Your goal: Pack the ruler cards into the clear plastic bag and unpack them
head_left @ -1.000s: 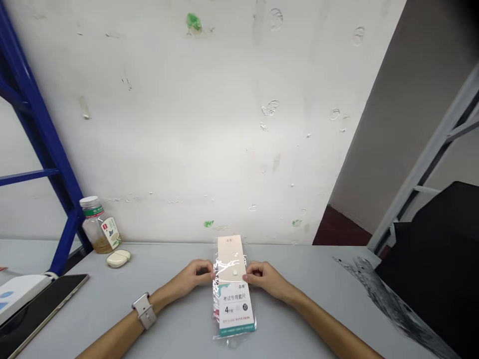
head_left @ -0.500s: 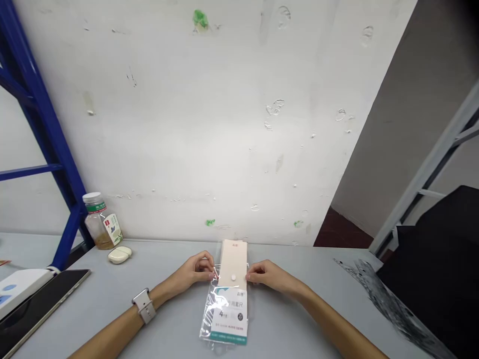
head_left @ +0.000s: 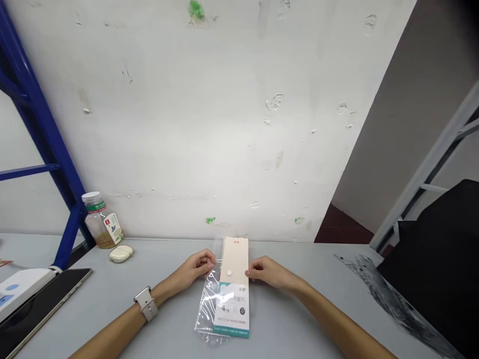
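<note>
Left hand (head_left: 196, 267) at the left edge of a long card (head_left: 234, 284), fingers (head_left: 208, 263) pressed together and pinching what looked like the clear plastic sleeve (head_left: 209, 309) beside the card's upper half. Right hand (head_left: 269, 271) at the card's right edge, fingers (head_left: 251, 272) curled in and pinching that edge. A watch (head_left: 145, 304) strapped on the left wrist.

Card lay lengthwise on the grey tabletop (head_left: 299, 309), between the two hands, its far end pointing at the wall (head_left: 209, 124). Upper part plain cream with a small round white spot; lower part white and teal with printed characters and a "4". Cream end stood clear of the sleeve; printed end sat inside it, with the loose plastic crumpled and glinting to the card's left and near edge. Could not tell how much of the card the sleeve covered.

Well off to the left, near the wall: a glass jar (head_left: 99, 222) with a green-banded lid, upright, holding a little yellowish liquid, and just beside it a small cream case (head_left: 120, 253). A blue metal frame (head_left: 48, 144) behind the jar. At the far left edge, a dark tablet (head_left: 41, 304) lying flat beside a white device (head_left: 18, 289). A dark smear (head_left: 385, 299) on the tabletop at the right.
</note>
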`<state>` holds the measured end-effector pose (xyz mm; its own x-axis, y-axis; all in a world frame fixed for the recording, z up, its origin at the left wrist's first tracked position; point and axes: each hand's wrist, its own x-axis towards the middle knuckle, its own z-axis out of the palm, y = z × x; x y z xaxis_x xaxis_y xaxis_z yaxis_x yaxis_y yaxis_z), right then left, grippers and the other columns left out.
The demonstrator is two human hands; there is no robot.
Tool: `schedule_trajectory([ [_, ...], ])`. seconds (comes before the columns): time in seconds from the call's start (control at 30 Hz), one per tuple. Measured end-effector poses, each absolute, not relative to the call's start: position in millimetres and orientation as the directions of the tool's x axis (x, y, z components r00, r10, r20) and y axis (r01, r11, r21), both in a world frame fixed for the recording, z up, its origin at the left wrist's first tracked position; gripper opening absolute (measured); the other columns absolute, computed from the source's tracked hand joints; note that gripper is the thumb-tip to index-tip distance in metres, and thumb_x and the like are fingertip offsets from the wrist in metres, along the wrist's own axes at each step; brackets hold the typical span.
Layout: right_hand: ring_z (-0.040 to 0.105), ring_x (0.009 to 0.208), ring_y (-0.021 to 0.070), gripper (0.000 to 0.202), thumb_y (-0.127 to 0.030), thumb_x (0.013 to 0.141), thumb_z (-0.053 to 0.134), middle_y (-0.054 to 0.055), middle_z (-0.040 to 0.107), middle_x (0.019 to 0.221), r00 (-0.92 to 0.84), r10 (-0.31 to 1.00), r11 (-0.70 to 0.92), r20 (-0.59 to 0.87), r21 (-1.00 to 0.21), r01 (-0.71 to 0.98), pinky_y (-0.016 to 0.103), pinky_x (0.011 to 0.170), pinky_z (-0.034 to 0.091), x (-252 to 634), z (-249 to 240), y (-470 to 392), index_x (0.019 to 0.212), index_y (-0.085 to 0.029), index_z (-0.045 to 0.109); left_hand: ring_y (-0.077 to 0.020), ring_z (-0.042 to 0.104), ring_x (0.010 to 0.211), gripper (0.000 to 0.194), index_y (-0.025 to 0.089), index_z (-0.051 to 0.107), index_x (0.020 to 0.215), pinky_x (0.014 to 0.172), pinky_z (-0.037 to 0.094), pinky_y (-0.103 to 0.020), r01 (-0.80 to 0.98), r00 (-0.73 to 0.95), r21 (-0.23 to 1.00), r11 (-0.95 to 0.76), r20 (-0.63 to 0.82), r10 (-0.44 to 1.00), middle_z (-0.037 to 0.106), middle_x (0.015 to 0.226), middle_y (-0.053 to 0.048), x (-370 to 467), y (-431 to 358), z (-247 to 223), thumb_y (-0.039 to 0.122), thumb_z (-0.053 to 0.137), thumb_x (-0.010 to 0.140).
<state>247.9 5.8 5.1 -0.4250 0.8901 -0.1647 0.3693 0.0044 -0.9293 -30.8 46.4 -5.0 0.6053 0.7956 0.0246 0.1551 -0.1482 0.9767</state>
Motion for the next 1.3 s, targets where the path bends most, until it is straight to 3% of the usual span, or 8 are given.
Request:
schedule_trajectory([
  [0.33,0.045,0.056,0.0119,0.029,-0.041,0.07,0.07,-0.002,0.059,0.059,-0.414,0.849,-0.052,-0.328,-0.832,0.552,0.027,0.057,0.033,317,23,23,0.054,-0.019,0.062,-0.0155,0.045,0.059,0.012,0.023,0.054,0.081,0.06,0.039,-0.029,0.334,0.32,0.903,-0.27,0.161,0.934,0.042,0.062,0.005,-32,50,-12,0.032,0.046,0.083],
  [0.5,0.045,0.052,0.0117,0.028,-0.035,0.069,0.071,-0.001,0.059,0.054,-0.314,0.878,-0.079,-0.361,-0.756,0.649,0.027,0.053,0.032,334,15,29,0.05,-0.019,0.058,-0.0271,0.049,0.102,0.01,0.023,0.058,0.084,0.093,0.04,-0.044,0.497,0.166,0.789,-0.362,0.323,0.932,0.055,0.1,-0.005,-30,46,-17,0.024,0.049,0.08],
  [0.57,0.046,0.051,0.0129,0.026,-0.035,0.068,0.071,-0.001,0.059,0.053,-0.257,0.903,-0.085,-0.345,-0.728,0.68,0.027,0.052,0.031,336,10,31,0.052,-0.02,0.056,-0.0294,0.042,0.119,0.017,0.025,0.061,0.095,0.103,0.032,-0.048,0.565,0.237,0.692,-0.45,0.386,0.892,0.053,0.121,-0.007,-28,41,-16,0.023,0.05,0.082],
  [0.67,0.046,0.053,0.0142,0.024,-0.033,0.069,0.07,-0.001,0.059,0.057,-0.145,0.96,-0.067,-0.239,-0.698,0.713,0.027,0.052,0.03,329,7,30,0.057,-0.022,0.052,-0.0293,0.04,0.127,0.024,0.028,0.062,0.107,0.105,0.032,-0.046,0.617,0.447,0.533,-0.579,0.368,0.815,0.05,0.137,-0.005,-25,35,-12,0.027,0.047,0.089],
  [0.77,0.046,0.059,0.0153,0.021,-0.035,0.079,0.058,0.0,0.059,0.067,-0.082,0.993,-0.001,-0.086,-0.698,0.716,0.027,0.054,0.029,308,8,24,0.063,-0.023,0.052,-0.0283,0.051,0.116,0.023,0.029,0.065,0.104,0.098,0.038,-0.043,0.682,0.511,0.419,-0.599,0.313,0.801,0.062,0.123,-0.004,-23,31,-9,0.029,0.047,0.09],
  [0.93,0.055,0.067,0.0159,0.018,-0.035,0.084,0.054,0.0,0.066,0.077,-0.249,0.968,0.142,-0.028,-0.759,0.636,0.027,0.059,0.037,261,8,7,0.075,-0.023,0.064,-0.0287,0.058,0.092,0.021,0.023,0.062,0.083,0.085,0.038,-0.044,0.846,0.358,0.262,-0.465,0.368,0.858,0.066,0.093,-0.007,-25,31,-7,0.028,0.044,0.091],
  [1.1,0.054,0.069,0.0176,0.019,-0.037,0.084,0.058,0.001,0.065,0.072,-0.22,0.975,0.151,0.015,-0.776,0.613,0.027,0.059,0.033,239,1,-4,0.073,-0.023,0.065,-0.0298,0.052,0.115,0.025,0.026,0.061,0.11,0.095,0.034,-0.042,0.675,0.591,0.282,-0.681,0.346,0.729,0.061,0.124,-0.007,-22,27,-5,0.04,0.049,0.094],
  [1.3,0.05,0.061,0.0137,0.017,-0.036,0.078,0.064,-0.002,0.061,0.066,-0.209,0.977,0.081,-0.034,-0.85,0.521,0.025,0.056,0.032,232,-5,0,0.07,-0.021,0.064,-0.0274,0.053,0.113,0.029,0.027,0.06,0.118,0.097,0.035,-0.041,0.61,0.655,0.325,-0.722,0.306,0.691,0.063,0.122,-0.006,-23,27,-5,0.04,0.046,0.096],
])
